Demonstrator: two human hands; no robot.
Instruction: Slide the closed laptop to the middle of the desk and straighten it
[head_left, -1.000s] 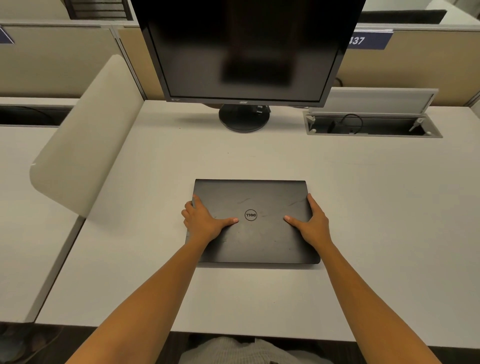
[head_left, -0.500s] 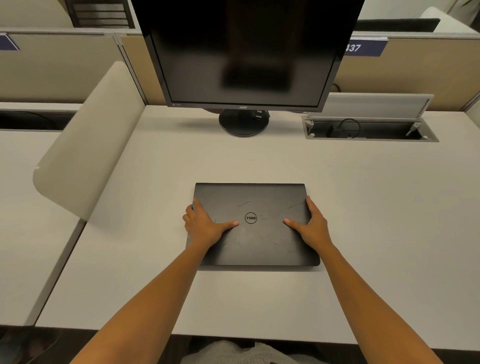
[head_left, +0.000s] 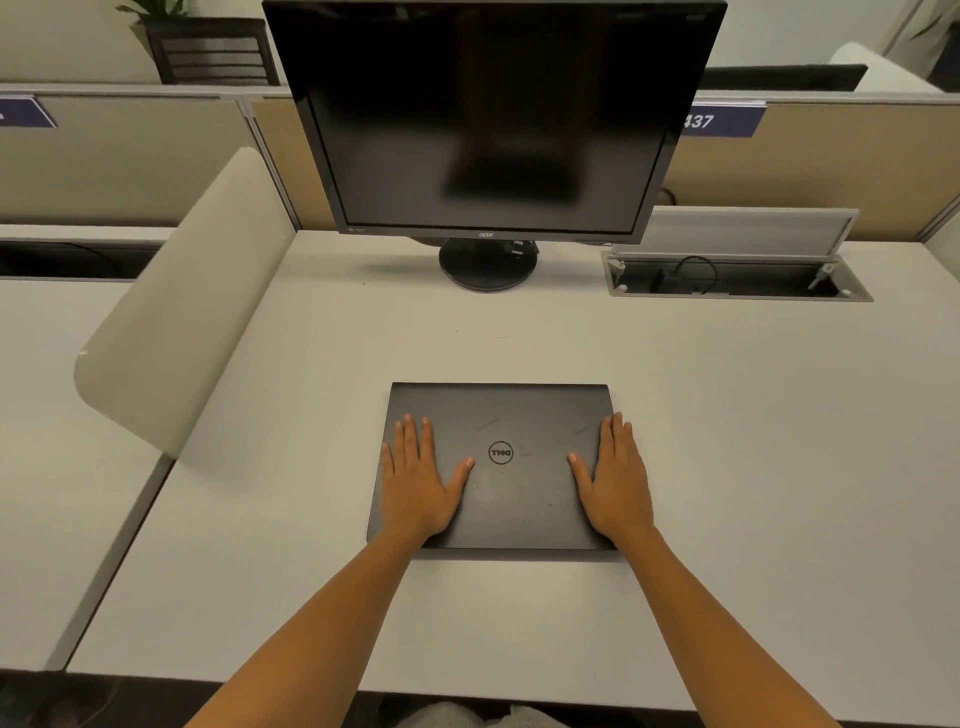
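Note:
A closed black laptop with a round logo lies flat on the white desk, in front of the monitor, its edges square to the desk's front edge. My left hand rests palm-down on the lid's left part, fingers stretched forward, thumb pointing toward the logo. On the lid's right part my right hand lies flat the same way, its outer fingers at the laptop's right edge. Neither hand grips an edge.
A black monitor on a round stand stands behind the laptop. To the right an open cable hatch is sunk into the desk. A beige divider panel rises along the left side. Partitions run across the back.
Both hands have flattened: earlier their fingers curled over the laptop's left and right sides, now the palms lie on the lid. The laptop stays in the same spot.

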